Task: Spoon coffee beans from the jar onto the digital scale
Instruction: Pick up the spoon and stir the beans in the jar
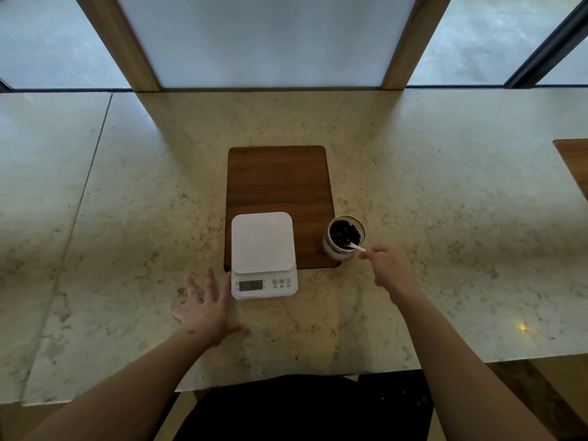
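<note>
A white digital scale (262,246) sits at the near left corner of a brown wooden board (280,179), its platform bare and its display lit. To its right stands an open glass jar (331,251) of dark coffee beans (343,232). My right hand (393,270) pinches the handle of a white spoon (358,247), whose bowl is down among the beans. My left hand (208,308) lies flat on the counter with fingers spread, its fingertips next to the scale's left side.
The marble counter (127,218) stretches wide on both sides. Another wooden board (574,163) pokes in at the right edge. Wooden posts and frosted window panes stand behind the counter's far edge.
</note>
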The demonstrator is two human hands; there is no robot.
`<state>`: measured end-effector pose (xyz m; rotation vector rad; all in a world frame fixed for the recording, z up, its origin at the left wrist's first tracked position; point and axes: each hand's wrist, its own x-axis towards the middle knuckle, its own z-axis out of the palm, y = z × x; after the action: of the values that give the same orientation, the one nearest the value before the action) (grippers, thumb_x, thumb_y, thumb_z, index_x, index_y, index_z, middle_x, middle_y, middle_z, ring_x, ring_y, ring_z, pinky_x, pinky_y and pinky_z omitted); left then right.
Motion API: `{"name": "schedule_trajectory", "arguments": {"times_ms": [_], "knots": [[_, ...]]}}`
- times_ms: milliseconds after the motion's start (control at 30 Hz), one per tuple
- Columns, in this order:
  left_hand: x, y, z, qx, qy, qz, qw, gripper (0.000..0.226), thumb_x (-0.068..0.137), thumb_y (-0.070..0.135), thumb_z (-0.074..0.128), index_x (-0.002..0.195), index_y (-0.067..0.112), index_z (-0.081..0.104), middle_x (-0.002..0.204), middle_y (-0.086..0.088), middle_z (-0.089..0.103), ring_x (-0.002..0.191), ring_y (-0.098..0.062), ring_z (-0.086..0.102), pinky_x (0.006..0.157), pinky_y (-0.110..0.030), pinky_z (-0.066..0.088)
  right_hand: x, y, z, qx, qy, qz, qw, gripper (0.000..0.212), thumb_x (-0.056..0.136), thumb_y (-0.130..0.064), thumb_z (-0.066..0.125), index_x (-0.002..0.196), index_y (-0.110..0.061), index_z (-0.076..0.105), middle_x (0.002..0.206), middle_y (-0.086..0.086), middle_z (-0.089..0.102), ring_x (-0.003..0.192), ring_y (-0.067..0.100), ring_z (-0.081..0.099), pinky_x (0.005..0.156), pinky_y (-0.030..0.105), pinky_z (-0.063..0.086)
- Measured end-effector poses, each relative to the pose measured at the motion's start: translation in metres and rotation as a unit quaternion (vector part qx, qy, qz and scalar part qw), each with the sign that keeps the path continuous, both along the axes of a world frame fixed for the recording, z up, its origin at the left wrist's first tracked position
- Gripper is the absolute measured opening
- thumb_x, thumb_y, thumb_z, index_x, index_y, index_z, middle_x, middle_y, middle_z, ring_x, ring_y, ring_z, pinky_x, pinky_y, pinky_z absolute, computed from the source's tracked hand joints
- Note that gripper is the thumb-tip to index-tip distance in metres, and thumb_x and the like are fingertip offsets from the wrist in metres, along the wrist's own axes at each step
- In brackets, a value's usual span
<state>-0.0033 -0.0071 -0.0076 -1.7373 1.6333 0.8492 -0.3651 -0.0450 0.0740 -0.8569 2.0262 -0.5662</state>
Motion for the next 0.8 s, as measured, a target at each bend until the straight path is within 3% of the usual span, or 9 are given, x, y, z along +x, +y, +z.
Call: {"name": "schedule_trajectory", "arguments": {"times_ms": [133,400,600,800], "knots": [[-0.001,-0.001,0.001,0.003,-0.004,0.003,1.0,0.141,0.047,0.104,0.044,0.13,0.048,-0.055,0.144,-0.004,-0.06,0.133,-0.047,-0.049,0.108,-0.087,0.005,-0.001,-0.001,0.001,0.015,-0.023,-0.023,0.999,0.031,0.094,-0.016,0.051,0.074,-0.013,0.075,0.031,-0.015,0.033,0.034,0.008,0.032,0.034,0.023,0.028],[-0.001,0.0,0.0,0.001,-0.004,0.0,1.0,0.141,0.048,0.104,0.045,0.129,0.048,-0.056,0.144,-0.004,-0.06,0.134,-0.048,-0.049,0.107,-0.087,0.005,0.003,0.001,0.0,0.001,0.003,0.011,1.0,0.031,0.093,-0.019,0.051,0.072,-0.02,0.075,0.032,-0.013,0.038,0.04,0.013,0.036,0.048,0.032,0.033],[0.001,0.0,-0.001,-0.002,-0.002,0.004,1.0,0.141,0.044,0.105,0.042,0.127,0.049,-0.056,0.137,-0.001,-0.064,0.135,-0.048,-0.048,0.107,-0.088,0.007,0.006,0.006,-0.001,0.009,-0.049,-0.035,0.998,0.033,0.092,-0.013,0.05,0.072,-0.019,0.076,0.035,-0.014,0.033,0.038,0.009,0.032,0.037,0.025,0.029],[-0.002,0.0,0.004,0.003,-0.005,-0.001,1.0,0.14,0.046,0.104,0.042,0.13,0.047,-0.055,0.146,-0.005,-0.058,0.137,-0.049,-0.045,0.107,-0.087,0.007,0.005,0.009,-0.008,0.006,-0.113,-0.083,0.99,0.031,0.094,-0.01,0.051,0.076,-0.009,0.076,0.043,-0.007,0.032,0.045,0.015,0.028,0.045,0.031,0.024]]}}
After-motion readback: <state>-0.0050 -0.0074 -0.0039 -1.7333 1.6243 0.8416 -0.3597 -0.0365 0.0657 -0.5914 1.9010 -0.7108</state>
